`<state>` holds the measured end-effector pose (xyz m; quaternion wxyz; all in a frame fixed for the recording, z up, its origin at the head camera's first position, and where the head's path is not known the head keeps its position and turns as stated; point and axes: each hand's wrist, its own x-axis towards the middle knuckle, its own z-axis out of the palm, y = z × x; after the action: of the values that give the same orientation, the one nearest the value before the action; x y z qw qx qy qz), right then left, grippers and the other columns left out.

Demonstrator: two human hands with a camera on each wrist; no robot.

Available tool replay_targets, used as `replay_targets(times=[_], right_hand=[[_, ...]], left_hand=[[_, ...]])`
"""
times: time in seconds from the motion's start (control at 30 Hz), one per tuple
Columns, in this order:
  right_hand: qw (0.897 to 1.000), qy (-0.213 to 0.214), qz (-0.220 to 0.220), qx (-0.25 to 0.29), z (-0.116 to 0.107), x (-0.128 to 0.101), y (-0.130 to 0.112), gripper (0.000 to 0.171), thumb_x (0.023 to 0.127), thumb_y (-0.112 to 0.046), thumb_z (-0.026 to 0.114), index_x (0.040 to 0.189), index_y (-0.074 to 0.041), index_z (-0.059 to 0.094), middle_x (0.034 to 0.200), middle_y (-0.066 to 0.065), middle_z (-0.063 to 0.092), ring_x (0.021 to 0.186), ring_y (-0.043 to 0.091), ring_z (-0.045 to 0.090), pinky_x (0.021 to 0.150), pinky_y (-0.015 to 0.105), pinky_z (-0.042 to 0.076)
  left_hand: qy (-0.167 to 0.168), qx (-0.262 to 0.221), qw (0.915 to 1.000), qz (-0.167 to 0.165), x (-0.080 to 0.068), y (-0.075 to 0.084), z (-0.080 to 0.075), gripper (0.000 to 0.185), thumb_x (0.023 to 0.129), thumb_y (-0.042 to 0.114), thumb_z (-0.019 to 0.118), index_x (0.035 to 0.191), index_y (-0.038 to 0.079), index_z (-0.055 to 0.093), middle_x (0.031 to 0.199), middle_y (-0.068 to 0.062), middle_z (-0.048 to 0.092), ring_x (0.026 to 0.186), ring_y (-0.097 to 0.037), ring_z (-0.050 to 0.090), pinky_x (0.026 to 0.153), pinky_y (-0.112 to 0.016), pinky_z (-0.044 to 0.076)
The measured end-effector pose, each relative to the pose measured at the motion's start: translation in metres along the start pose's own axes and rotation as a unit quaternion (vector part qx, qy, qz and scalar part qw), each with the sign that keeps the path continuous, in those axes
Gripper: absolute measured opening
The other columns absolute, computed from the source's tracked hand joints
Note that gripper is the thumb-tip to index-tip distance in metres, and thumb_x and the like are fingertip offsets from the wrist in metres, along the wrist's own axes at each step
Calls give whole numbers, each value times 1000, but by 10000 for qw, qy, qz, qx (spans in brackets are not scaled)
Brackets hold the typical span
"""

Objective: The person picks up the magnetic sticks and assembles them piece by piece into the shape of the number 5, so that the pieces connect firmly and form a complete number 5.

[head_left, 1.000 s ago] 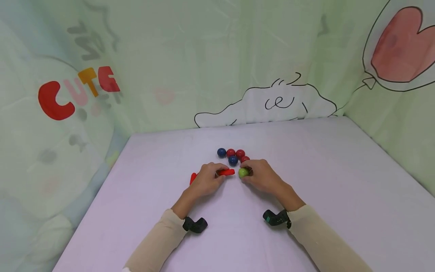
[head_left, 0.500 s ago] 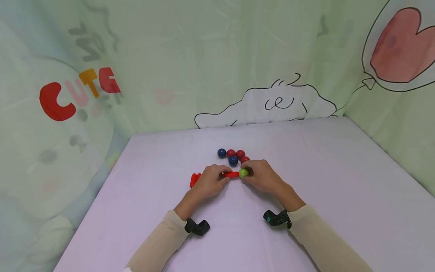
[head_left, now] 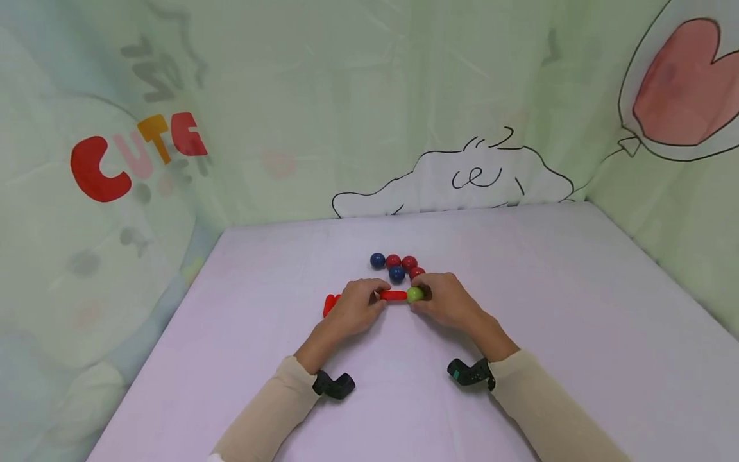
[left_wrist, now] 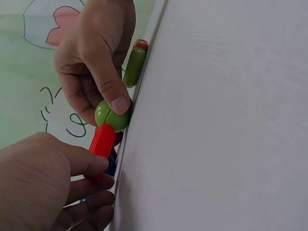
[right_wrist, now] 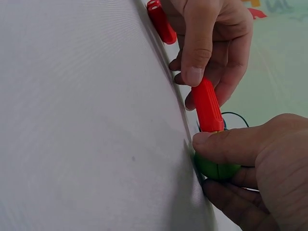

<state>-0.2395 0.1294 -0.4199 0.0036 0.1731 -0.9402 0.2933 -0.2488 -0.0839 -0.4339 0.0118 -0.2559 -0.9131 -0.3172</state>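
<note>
My left hand pinches a red ridged rod near one end between thumb and fingers. The rod's other end meets a green ball, which my right hand grips between thumb and fingertips. In the left wrist view, the ball shows a dark seam, and the rod points straight into it. Seen from the right wrist, my thumb lies across the top of the ball where the rod joins it. Both hands are low over the white tabletop.
Just beyond the hands lie blue balls and several red balls. More red rods lie left of the left hand. A green rod with an orange end shows behind the right hand. Patterned curtains stand around the table.
My left hand has moved the red rod rightward, closing the gap to the green ball; the two now meet in line. The right hand has stayed nearly in place.
</note>
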Motion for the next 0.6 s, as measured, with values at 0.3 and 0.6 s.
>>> replay_targets(times=[0.3, 0.6], right_hand=[[10000, 31, -30, 14, 4, 4, 1, 32, 77, -19, 78, 105, -11, 66, 86, 0, 60, 82, 19, 53, 74, 32, 50], [9998, -50, 202, -62, 2, 3, -1, 34, 78, -20, 78, 108, -10, 65, 88, 2, 60, 84, 20, 53, 76, 33, 50]], left_hand=[[13, -471, 9982, -381, -2, 0, -9, 32, 95, 36, 53, 119, 16, 61, 103, 10, 59, 87, -10, 53, 75, -26, 48], [2, -98, 9974, -720, 19, 0, -28, 36, 96, 38, 50, 123, 16, 56, 109, 5, 57, 91, -13, 52, 76, -28, 49]])
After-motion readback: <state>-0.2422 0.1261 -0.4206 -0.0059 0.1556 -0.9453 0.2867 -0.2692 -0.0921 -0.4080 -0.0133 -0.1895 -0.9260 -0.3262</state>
